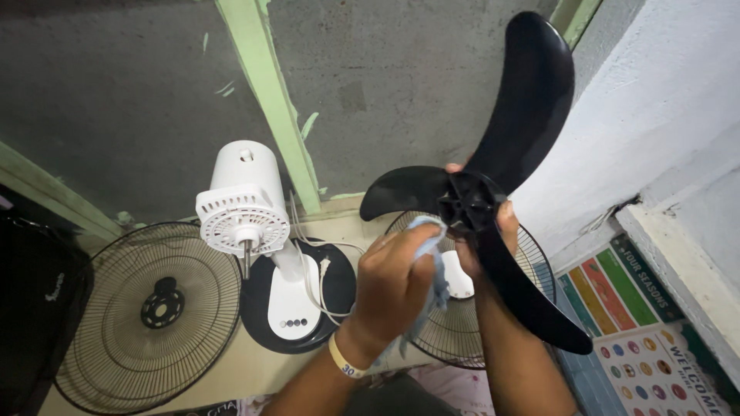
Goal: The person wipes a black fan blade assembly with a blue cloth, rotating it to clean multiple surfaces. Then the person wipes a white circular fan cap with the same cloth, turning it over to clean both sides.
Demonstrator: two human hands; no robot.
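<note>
Left grip: the left hand (393, 281) is pressed together around a light blue cloth (432, 262), bunched in the fingers and held against the hub of the fan blade; a pale wristband sits on that wrist.
Right grip: the right hand (493, 231) is pinching the black fan blade (524, 108) at its hub, thumb on the right side, a fingertip showing above it; most of the hand is hidden behind the blade.
Far left: a dark bag or case (35, 308) fills the left edge, partly cut off.
Left grille: a round black wire fan guard (146, 316) lies flat on the floor (239, 370), just beside the bag.
Fan body: a white fan motor housing (243, 200) with its bare shaft pointing forward stands on a round black and white base (297, 300), just right of the first guard; a white cord (312, 262) loops beside it.
Blade: three-lobed, glossy black, held in the air above the floor, in the middle right of the view.
Second grille: another wire guard (462, 323) lies on the floor below the blade and hands, partly hidden by them.
Wall: grey wall (116, 100) with pale green strips behind everything.
Far right: a colourful poster (640, 347) lies beside a white ledge (678, 254).
</note>
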